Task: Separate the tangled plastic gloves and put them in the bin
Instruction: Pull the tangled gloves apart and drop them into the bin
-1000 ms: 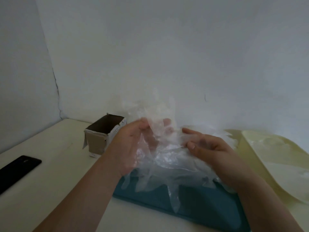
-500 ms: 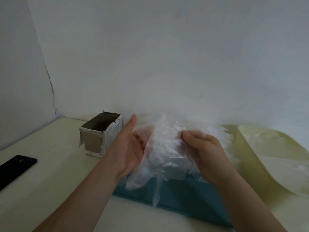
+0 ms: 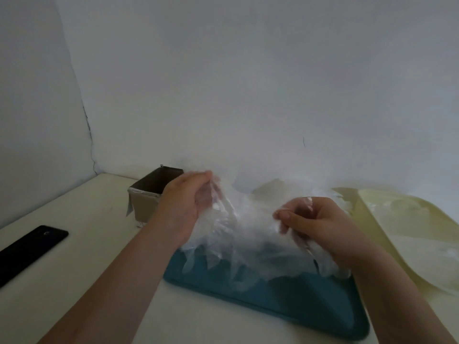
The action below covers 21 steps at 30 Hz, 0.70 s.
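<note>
Whereas the left hand (image 3: 188,204) lay flat half a second ago, it now pinches the gloves (image 3: 246,234) at centre frame, as does the right hand (image 3: 318,224). The blurred film suggests a glove is being pulled free above the tray (image 3: 285,306).

thin glossy plastic gloves (image 3: 243,227), matt cardboard box (image 3: 146,207)

We see the plastic gloves (image 3: 244,232) as one clear, crumpled bundle, held up between the left hand (image 3: 183,202) and the right hand (image 3: 320,222) over the back part of the blue tray (image 3: 285,304). Some loose glove fingers hang down to it. The pale yellow bin (image 3: 365,219) lies at the right edge of the worktop (image 3: 87,244), with some clear plastic inside.
</note>
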Motion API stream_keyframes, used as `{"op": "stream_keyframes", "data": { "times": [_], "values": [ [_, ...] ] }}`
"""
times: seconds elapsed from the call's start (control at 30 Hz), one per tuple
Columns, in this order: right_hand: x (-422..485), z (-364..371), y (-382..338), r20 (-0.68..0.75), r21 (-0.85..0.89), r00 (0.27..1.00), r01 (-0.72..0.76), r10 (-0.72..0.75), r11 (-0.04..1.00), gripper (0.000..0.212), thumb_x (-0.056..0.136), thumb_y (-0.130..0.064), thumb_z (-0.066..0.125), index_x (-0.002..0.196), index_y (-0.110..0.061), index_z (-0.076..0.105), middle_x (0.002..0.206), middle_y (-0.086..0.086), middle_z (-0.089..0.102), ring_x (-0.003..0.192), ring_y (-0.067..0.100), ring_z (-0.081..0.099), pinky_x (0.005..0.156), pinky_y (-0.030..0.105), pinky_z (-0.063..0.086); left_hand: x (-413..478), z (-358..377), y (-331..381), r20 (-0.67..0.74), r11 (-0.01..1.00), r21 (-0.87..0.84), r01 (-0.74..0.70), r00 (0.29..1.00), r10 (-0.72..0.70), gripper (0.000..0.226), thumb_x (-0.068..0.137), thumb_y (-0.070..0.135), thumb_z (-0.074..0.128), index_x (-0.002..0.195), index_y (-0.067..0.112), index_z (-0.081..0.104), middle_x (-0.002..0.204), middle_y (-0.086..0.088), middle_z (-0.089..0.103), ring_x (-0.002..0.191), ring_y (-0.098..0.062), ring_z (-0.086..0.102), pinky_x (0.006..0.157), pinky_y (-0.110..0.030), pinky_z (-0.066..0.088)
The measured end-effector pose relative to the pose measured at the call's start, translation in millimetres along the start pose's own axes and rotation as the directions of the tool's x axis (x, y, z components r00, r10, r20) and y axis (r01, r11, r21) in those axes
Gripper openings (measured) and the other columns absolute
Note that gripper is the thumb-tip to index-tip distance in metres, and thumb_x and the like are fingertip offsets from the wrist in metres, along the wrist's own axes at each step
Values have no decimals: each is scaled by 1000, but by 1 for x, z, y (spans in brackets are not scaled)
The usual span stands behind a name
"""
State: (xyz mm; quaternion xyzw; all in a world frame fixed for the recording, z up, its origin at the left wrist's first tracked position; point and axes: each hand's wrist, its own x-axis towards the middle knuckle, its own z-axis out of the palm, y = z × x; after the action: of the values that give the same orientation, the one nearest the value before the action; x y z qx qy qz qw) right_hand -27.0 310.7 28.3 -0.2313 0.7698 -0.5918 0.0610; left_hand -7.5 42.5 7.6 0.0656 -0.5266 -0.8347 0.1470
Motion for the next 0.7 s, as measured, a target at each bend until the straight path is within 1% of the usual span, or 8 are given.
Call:
{"op": "stream_keyframes", "data": {
  "times": [0.13, 0.23, 0.3, 0.37, 0.43, 0.5, 0.63, 0.7],
  "values": [
    [-10, -5, -19, 155, 23, 971, 180, -181, 983, 13, 89, -16, 71, 90, -7, 80, 88, 21, 74, 70, 32, 66, 67, 45, 55, -20, 12, 27, 87, 961, 241, -133, 990, 115, 25, 93, 13, 76, 106, -6, 69, 105, -18, 77, 98, -31, 76, 74, -38, 61],
    [-23, 3, -37, 237, -31, 916, 339, -322, 940, 15, 92, -18, 72, 99, -8, 81, 118, 8, 74, 113, 25, 69, 99, 43, 54, -37, 21, 45, 239, 881, 434, -186, 967, 87, 18, 91, 6, 77, 99, -1, 63, 101, -12, 80, 97, -30, 78, 62, -34, 57],
    [-28, 7, -47, 240, -128, 918, 351, -314, 928, 13, 92, -25, 73, 98, -20, 83, 143, -9, 61, 139, 10, 52, 115, 43, 42, -46, 26, 59, 337, 839, 504, -204, 941, 27, 14, 92, 11, 78, 100, 6, 67, 102, -9, 81, 95, -29, 78, 75, -44, 57],
    [-35, 8, -58, 215, -265, 928, 354, -303, 897, 10, 90, -31, 74, 94, -33, 83, 152, -20, 50, 147, -3, 35, 120, 47, 33, -56, 31, 71, 418, 800, 560, -215, 907, -48, 12, 95, 16, 75, 104, 8, 72, 105, -8, 81, 97, -27, 77, 91, -58, 56],
    [-37, 8, -66, 222, -296, 933, 342, -284, 892, 10, 89, -31, 76, 93, -38, 82, 153, -20, 50, 147, -6, 33, 121, 50, 32, -61, 34, 77, 474, 766, 598, -236, 875, -101, 14, 96, 19, 74, 108, 12, 76, 106, -8, 81, 99, -30, 75, 98, -61, 53],
    [-41, 9, -71, 218, -248, 942, 306, -254, 919, 10, 87, -31, 77, 95, -34, 83, 141, -14, 62, 138, 1, 49, 118, 49, 38, -68, 43, 81, 519, 744, 614, -263, 845, -130, 14, 96, 21, 74, 109, 17, 79, 106, -9, 80, 102, -35, 75, 95, -55, 56],
    [-48, 7, -69, 145, -64, 974, 186, -175, 981, 11, 90, -13, 76, 98, -10, 82, 99, 9, 79, 100, 25, 75, 96, 37, 59, -74, 56, 78, 526, 721, 627, -293, 842, -115, 17, 91, 26, 80, 108, 24, 80, 94, 1, 79, 84, -14, 73, 77, -31, 56],
    [-53, 5, -66, 74, -61, 982, 176, -171, 983, 8, 90, -11, 75, 91, -9, 82, 89, 12, 79, 89, 27, 76, 82, 29, 60, -70, 50, 72, 486, 753, 616, -232, 864, -131, 33, 81, 31, 90, 111, 26, 79, 90, -2, 75, 85, -19, 67, 81, -39, 54]
  ]
}}
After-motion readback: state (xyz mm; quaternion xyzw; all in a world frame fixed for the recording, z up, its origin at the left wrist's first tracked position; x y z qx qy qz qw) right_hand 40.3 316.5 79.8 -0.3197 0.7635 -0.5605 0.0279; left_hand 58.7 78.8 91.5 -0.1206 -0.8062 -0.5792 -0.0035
